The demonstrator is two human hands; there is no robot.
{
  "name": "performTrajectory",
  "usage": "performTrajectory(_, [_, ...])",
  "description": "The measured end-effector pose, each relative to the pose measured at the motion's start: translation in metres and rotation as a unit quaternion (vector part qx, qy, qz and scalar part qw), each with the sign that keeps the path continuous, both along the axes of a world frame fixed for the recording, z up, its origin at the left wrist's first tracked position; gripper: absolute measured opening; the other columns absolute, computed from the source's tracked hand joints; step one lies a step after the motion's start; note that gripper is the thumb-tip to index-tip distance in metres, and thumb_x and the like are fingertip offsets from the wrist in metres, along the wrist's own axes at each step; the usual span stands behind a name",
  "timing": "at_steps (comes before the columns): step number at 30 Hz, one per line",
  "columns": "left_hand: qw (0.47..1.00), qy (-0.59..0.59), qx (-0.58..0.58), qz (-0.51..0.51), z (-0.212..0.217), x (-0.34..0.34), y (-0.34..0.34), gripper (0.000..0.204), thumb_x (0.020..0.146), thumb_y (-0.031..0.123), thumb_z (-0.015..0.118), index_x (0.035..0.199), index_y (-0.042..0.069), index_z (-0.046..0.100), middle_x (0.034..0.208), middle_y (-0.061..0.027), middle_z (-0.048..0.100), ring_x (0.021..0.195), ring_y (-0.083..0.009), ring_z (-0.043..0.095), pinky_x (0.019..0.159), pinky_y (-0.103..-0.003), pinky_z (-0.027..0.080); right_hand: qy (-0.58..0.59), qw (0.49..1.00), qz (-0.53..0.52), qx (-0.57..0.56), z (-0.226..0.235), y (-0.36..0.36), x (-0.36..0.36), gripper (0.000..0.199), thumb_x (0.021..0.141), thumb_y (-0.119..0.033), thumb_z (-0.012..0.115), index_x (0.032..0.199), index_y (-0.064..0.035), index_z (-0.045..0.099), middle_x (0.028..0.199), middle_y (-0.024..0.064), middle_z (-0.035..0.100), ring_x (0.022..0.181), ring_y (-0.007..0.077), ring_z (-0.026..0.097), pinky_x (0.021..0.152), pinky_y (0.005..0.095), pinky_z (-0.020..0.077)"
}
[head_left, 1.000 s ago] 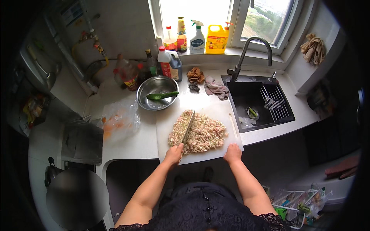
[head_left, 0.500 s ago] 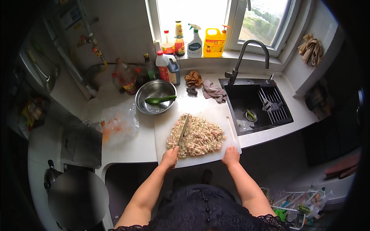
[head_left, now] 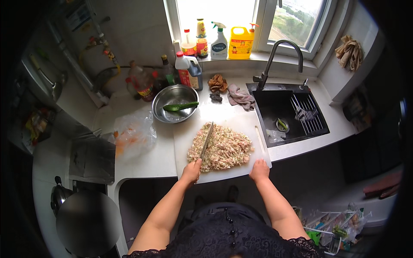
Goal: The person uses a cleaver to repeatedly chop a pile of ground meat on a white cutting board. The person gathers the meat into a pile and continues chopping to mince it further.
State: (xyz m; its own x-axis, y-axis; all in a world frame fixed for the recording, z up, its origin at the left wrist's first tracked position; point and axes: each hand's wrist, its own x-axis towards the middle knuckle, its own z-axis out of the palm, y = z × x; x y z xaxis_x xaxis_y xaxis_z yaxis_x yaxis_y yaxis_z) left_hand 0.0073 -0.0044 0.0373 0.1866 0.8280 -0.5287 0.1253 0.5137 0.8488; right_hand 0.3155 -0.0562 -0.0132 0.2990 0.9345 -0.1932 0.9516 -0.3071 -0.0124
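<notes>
My left hand (head_left: 191, 173) is closed round the handle of a kitchen knife (head_left: 208, 139). The blade stands in the left part of a broad heap of minced meat (head_left: 228, 149), pale pink with green bits. Under the heap lies a white cutting board (head_left: 254, 124) at the counter's front edge. My right hand (head_left: 259, 170) grips the board's near right corner, fingers curled over its edge. Behind the board to the left, a steel bowl (head_left: 160, 112) holds a green cucumber-like vegetable (head_left: 180, 106).
A black sink (head_left: 275, 103) with a tall faucet (head_left: 286, 42) is at right. Beside it lies a greyish cloth (head_left: 241, 98). A crumpled plastic bag (head_left: 133, 129) rests left of the board. Bottles line the back, including a large jug (head_left: 188, 73) and a yellow pump bottle (head_left: 240, 43).
The whole view has shifted slightly, so the counter appears a little higher. Both hands keep their holds, and the knife stays in about the same place in the minced meat.
</notes>
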Motion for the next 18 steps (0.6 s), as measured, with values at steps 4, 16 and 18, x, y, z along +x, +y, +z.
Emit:
performTrajectory(4, [0.999, 0.022, 0.020, -0.014, -0.001, 0.001, 0.001, 0.044, 0.094, 0.046, 0.043, 0.079, 0.006, 0.050, 0.050, 0.0001, 0.042, 0.036, -0.0107, 0.038, 0.033, -0.028, 0.030, 0.007, 1.000, 0.003, 0.005, -0.005, -0.001, 0.003, 0.045, 0.075, -0.017, 0.059, 0.115, 0.0025, 0.053, 0.127, 0.0218, 0.049, 0.120, 0.0326, 0.046, 0.094, 0.0387, 0.0441])
performTrajectory(16, [0.999, 0.023, -0.023, 0.018, 0.006, -0.005, -0.011, 0.046, 0.093, 0.048, 0.043, 0.081, 0.004, 0.050, 0.051, -0.0005, 0.042, 0.035, -0.0105, 0.038, 0.031, -0.027, 0.033, -0.017, 1.000, 0.020, 0.010, -0.007, 0.000, 0.003, 0.043, 0.075, -0.019, 0.060, 0.112, 0.0024, 0.054, 0.124, 0.0219, 0.051, 0.114, 0.0327, 0.050, 0.091, 0.0389, 0.0463])
performTrajectory(18, [0.999, 0.004, -0.028, 0.015, 0.013, -0.009, -0.009, 0.044, 0.094, 0.049, 0.042, 0.084, 0.007, 0.049, 0.053, 0.0005, 0.042, 0.037, -0.0093, 0.038, 0.033, -0.026, 0.032, -0.005, 1.000, 0.008, -0.014, -0.003, 0.004, 0.004, 0.044, 0.074, -0.019, 0.060, 0.112, 0.0023, 0.053, 0.124, 0.0221, 0.051, 0.114, 0.0326, 0.050, 0.090, 0.0389, 0.0465])
